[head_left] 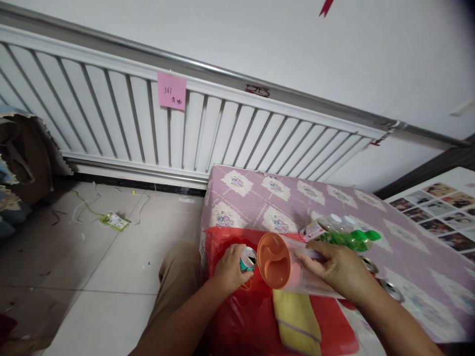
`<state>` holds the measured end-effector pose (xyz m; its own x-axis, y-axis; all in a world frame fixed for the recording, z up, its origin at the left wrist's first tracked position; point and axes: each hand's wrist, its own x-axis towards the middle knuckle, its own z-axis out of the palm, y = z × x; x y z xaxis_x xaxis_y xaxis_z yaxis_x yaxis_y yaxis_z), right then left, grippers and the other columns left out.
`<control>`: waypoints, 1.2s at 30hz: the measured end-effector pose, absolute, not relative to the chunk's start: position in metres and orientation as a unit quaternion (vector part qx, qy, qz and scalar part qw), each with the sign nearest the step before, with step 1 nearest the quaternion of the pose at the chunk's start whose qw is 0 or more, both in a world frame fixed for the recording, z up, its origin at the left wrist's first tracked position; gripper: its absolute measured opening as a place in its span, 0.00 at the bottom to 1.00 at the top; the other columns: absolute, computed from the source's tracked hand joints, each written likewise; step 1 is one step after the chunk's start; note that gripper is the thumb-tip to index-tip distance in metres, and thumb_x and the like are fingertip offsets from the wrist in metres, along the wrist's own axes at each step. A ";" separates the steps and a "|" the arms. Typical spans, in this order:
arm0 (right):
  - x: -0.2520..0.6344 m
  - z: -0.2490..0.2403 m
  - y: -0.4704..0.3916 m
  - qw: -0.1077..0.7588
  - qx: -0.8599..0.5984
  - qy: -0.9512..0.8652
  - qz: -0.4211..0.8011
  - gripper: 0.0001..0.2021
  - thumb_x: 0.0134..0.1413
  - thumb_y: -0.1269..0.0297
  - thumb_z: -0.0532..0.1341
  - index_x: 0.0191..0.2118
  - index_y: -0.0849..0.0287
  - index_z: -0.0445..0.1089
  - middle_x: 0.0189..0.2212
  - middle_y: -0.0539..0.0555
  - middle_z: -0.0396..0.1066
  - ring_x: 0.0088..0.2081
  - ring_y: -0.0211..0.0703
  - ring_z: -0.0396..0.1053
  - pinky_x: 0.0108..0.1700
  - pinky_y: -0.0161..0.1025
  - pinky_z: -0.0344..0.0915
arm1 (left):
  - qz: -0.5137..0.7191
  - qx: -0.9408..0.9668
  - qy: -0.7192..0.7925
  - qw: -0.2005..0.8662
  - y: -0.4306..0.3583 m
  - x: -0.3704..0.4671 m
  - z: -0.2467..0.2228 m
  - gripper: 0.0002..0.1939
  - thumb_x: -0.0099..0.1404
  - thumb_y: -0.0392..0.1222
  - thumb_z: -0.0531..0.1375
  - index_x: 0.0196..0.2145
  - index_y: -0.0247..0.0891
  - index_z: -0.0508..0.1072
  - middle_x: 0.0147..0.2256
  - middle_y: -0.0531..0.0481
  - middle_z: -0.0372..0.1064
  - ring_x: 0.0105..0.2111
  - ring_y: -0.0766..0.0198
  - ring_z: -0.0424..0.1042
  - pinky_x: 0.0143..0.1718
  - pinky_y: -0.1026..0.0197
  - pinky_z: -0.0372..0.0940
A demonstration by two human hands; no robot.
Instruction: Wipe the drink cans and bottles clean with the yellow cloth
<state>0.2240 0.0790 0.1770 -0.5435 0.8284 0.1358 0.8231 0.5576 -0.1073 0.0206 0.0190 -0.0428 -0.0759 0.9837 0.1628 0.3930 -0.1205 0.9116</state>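
Observation:
My left hand (228,271) is closed around a small drink can (248,259) with its top opened. The can stands over a red plastic basin (261,291). In my right hand (339,267) is the handle of a clear plastic jug (317,282), tilted on its side. Its orange insert (274,260) at the mouth faces the can, close beside it; I cannot tell whether they touch. A folded yellow cloth (297,321) lies below the jug on red plastic sheeting (336,321).
Plastic bottles with green parts (352,240) and more drink cans (391,290) stand beyond my right hand on the flowered bedspread (311,192). A white radiator (208,128) runs behind. On the tiled floor (122,267) lie a power strip (115,222) and cables.

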 end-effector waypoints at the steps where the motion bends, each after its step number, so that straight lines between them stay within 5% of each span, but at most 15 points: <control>1: 0.224 0.177 0.079 0.084 -0.470 -0.878 0.016 0.21 0.55 0.44 0.55 0.20 0.53 0.65 0.17 0.51 0.70 0.20 0.43 0.67 0.25 0.39 0.55 | 0.452 0.596 0.578 0.326 0.019 0.021 -0.043 0.37 0.51 0.32 0.70 0.58 0.41 0.65 0.56 0.40 0.67 0.58 0.46 0.67 0.61 0.44 0.64; 36: 0.220 0.176 0.080 0.075 -0.484 -0.872 0.024 0.21 0.53 0.43 0.56 0.20 0.52 0.62 0.17 0.51 0.69 0.20 0.44 0.66 0.25 0.39 0.54 | 0.447 0.598 0.580 0.327 0.018 0.019 -0.041 0.37 0.51 0.33 0.69 0.58 0.41 0.65 0.56 0.41 0.68 0.57 0.47 0.68 0.61 0.46 0.64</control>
<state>0.2204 0.0803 0.1760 -0.5209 0.8468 0.1080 0.8397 0.5310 -0.1136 0.0191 0.0178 -0.0410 -0.0707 0.9853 0.1553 0.4016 -0.1143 0.9086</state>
